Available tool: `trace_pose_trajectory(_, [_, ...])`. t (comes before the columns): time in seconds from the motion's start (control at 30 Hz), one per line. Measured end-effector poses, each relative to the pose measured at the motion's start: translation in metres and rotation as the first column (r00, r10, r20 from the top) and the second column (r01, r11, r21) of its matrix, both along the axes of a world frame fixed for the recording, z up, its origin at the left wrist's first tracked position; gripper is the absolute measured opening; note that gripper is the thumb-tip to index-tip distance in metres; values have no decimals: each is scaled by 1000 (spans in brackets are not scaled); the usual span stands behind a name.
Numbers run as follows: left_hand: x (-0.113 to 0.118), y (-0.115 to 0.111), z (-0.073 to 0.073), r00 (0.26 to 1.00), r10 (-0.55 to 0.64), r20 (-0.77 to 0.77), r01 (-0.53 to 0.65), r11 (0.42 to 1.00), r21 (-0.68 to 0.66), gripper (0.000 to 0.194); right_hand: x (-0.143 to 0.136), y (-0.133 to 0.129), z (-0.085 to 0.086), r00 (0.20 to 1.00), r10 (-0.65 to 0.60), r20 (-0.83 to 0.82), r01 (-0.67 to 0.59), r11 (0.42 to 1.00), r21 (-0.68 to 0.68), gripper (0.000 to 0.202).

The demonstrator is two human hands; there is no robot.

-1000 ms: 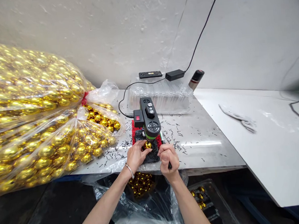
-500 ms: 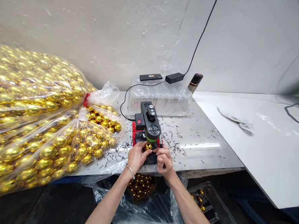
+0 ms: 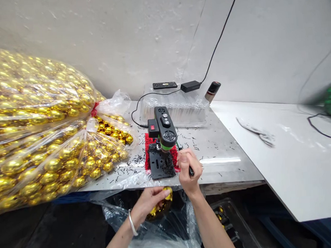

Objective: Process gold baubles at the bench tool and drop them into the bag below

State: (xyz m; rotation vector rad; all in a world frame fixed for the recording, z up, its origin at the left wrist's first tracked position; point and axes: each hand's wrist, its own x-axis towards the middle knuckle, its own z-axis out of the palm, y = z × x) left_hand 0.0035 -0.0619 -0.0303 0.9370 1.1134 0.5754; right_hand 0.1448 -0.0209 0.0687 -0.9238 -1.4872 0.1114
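Observation:
My left hand [image 3: 151, 202] is below the table's front edge, with thumb and fingers closed on a shiny gold ball [image 3: 168, 194]. Under it is an opening lined with clear plastic [image 3: 171, 224], holding more gold balls. My right hand [image 3: 189, 168] is wrapped around the black-gripped lever handle [image 3: 191, 171] of a small black bench machine [image 3: 166, 125]. Beneath the machine's head, its slotted black base plate [image 3: 160, 167] has no ball on it. Black scraps cover part of the plate and the red mat [image 3: 147, 155] under it.
Big clear bags of gold balls [image 3: 43, 146] fill the left side. Behind the machine are a clear plastic tray [image 3: 178, 114], a black power adapter [image 3: 190, 86] and a dark-capped can [image 3: 213, 91]. A grey-white strap [image 3: 255, 131] lies on the right-hand white table [image 3: 291, 161].
My left hand has moved from beneath the machine's head down to the plastic-lined opening. My right hand has shifted slightly right and now wraps the lever. The ball under the head is gone.

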Motion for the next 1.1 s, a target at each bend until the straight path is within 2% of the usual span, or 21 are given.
trace_pose_trajectory(0.03, [0, -11, -11, 998, 36, 56, -27, 987, -158, 52, 0, 0, -3, 1000, -2, -3, 2, 1000, 5, 28])
trace_pose_trajectory(0.07, [0, -20, -22, 989, 118, 85, -86, 945, -317, 53, 0, -1, -5, 1000, -2, -3, 2, 1000, 8, 28])
trace_pose_trajectory(0.13, [-2, -33, -39, 953, 289, 91, -183, 789, -587, 54, 0, -1, -8, 1000, 4, 2, -4, 1000, 15, 27])
trace_pose_trajectory(0.17, [-4, -37, -44, 930, 352, 103, -195, 712, -674, 51, 0, -1, -8, 1000, 10, 6, -10, 1000, 19, 27])
trace_pose_trajectory(0.2, [-7, -39, -46, 907, 400, 135, -184, 664, -725, 44, 0, -1, -8, 1000, 15, 10, -15, 1000, 23, 28])
trace_pose_trajectory(0.23, [-10, -40, -44, 881, 434, 188, -164, 652, -740, 35, 1, -1, -8, 1000, 18, 13, -18, 999, 26, 28])
trace_pose_trajectory(0.27, [-13, -39, -39, 853, 456, 254, -144, 673, -726, 25, 1, -1, -7, 1000, 17, 13, -17, 999, 27, 29])
trace_pose_trajectory(0.3, [-17, -38, -31, 826, 463, 323, -129, 711, -691, 25, 1, -2, -7, 1000, 14, 11, -14, 1000, 27, 29])
trace_pose_trajectory(0.37, [-22, -32, -10, 791, 444, 421, -133, 796, -590, 39, 0, -2, -8, 1000, 2, 2, -2, 1000, 18, 30])
trace_pose_trajectory(0.43, [-25, -21, 14, 797, 400, 452, -161, 862, -480, 45, -1, -3, -9, 1000, -6, -7, 6, 1000, 7, 31])
trace_pose_trajectory(0.5, [-25, -6, 32, 816, 390, 428, -235, 898, -372, 46, -1, -3, -10, 1000, -8, -8, 8, 1000, -1, 30])
trace_pose_trajectory(0.57, [-22, 11, 41, 821, 414, 393, -321, 904, -282, 42, 0, -2, -10, 1000, -3, 2, 3, 1000, 2, 30])
trace_pose_trajectory(0.63, [-18, 28, 41, 811, 445, 379, -398, 895, -201, 37, 1, -2, -10, 1000, 9, 16, -10, 1000, 11, 29])
trace_pose_trajectory(0.7, [-12, 42, 35, 820, 449, 355, -446, 890, -97, 37, 1, -3, -9, 999, 16, 28, -16, 1000, 12, 28])
trace_pose_trajectory(0.8, [-5, 59, 21, 892, 404, 204, -435, 889, 143, 49, 2, -3, -10, 999, 9, 36, -9, 1000, -9, 27])
trace_pose_trajectory(0.87, [-2, 67, 12, 928, 368, 48, -364, 877, 314, 54, 3, -4, -10, 999, 3, 40, -3, 1000, -18, 27])
trace_pose_trajectory(0.93, [0, 71, 7, 927, 354, -124, -262, 848, 461, 54, 3, -4, -12, 999, 4, 50, -3, 1000, -16, 27])
trace_pose_trajectory(1.03, [1, 74, 6, 871, 353, -341, -83, 790, 607, 48, 4, -4, -13, 998, 11, 66, -11, 1000, -5, 26])
trace_pose_trajectory(1.1, [3, 75, 9, 838, 346, -421, 25, 747, 664, 44, 4, -4, -13, 997, 13, 71, -13, 1000, -3, 26])
